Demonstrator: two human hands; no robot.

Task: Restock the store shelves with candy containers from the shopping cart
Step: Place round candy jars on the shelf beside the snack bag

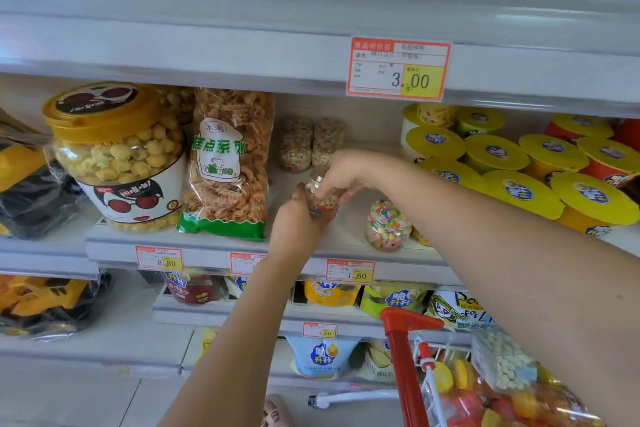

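Observation:
A small clear candy jar (323, 199) is held over the middle shelf (214, 250), between both hands. My left hand (298, 218) cups it from below and the left. My right hand (341, 173) grips its top from above. Two similar jars (311, 146) stand at the back of the shelf, one beside the other. Another jar of pastel candies (388, 224) stands near the shelf's front edge, to the right of my hands. The red-handled shopping cart (405, 350) sits at the lower right with bagged sweets inside.
Left of my hands stand a bag of fried snacks (227, 163) and a big popcorn tub (117, 156). Yellow-lidded cups (519, 177) fill the shelf's right side. Price tags hang on the shelf edges. Lower shelves hold snack bags.

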